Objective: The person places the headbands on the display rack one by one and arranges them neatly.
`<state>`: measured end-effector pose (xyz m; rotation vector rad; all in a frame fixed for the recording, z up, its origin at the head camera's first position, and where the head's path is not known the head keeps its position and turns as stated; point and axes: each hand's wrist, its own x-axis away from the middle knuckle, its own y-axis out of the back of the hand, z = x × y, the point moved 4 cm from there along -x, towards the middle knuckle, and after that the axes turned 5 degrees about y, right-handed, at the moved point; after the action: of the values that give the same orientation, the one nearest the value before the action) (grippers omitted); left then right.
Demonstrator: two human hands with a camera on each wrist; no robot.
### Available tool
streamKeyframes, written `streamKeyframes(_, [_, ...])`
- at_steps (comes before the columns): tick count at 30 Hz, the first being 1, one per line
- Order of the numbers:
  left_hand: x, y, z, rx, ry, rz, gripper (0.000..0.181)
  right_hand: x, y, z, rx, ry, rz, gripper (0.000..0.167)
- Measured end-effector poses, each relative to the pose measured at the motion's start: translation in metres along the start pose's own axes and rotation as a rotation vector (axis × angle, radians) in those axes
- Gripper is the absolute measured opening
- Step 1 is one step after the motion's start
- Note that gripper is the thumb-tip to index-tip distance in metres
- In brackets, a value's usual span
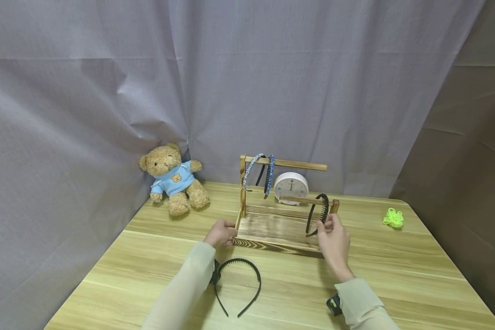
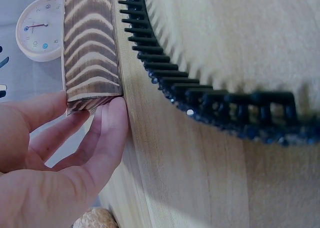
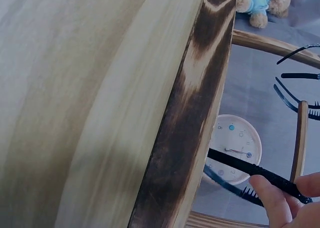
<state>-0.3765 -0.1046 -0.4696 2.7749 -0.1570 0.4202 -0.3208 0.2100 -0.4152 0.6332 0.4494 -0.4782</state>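
Observation:
A wooden rack (image 1: 272, 248) with two bars stands mid-table. My left hand (image 1: 221, 232) grips its front left corner; in the left wrist view, thumb and fingers hold the end of the front board (image 2: 92, 42). At the rack's right, my right hand (image 1: 334, 240) pinches a black toothed headband (image 1: 324, 208) that hangs around the lower bar. A silvery glitter headband (image 1: 249, 172) and a blue glitter headband (image 1: 271, 172) hang on the upper bar. Before the rack, another black toothed headband (image 1: 259, 275) lies on the table, its outer edge sparkling in the left wrist view.
Behind the rack stands a round white clock (image 1: 291, 185). A teddy bear (image 1: 175, 181) in a blue top sits at the back left. Bright green looped string (image 1: 393, 218) lies near the table's right side. Grey cloth (image 1: 247, 82) hangs behind the table.

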Motion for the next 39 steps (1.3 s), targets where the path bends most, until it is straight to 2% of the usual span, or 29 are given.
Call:
streamKeyframes(10, [0.0,0.0,0.001,0.01,0.0,0.004,0.043,0.004,0.0,0.0,0.073,0.055,0.022,0.017])
streamKeyframes(19, [0.0,-0.001,0.001,0.039,0.014,0.018,0.044,0.006,0.005,-0.003,0.073,-0.019,0.131,0.036])
streamKeyframes(25, [0.0,-0.002,0.001,0.039,0.013,0.017,0.045,0.009,0.012,-0.003,0.034,-0.105,0.195,0.059])
streamKeyframes(34, [-0.002,-0.001,0.002,0.039,0.02,0.014,0.045,0.012,0.018,-0.001,0.013,-0.145,0.213,0.074])
streamKeyframes(39, [-0.001,-0.001,0.001,0.035,0.021,0.015,0.045,0.017,0.02,0.0,0.035,-0.164,0.21,0.082])
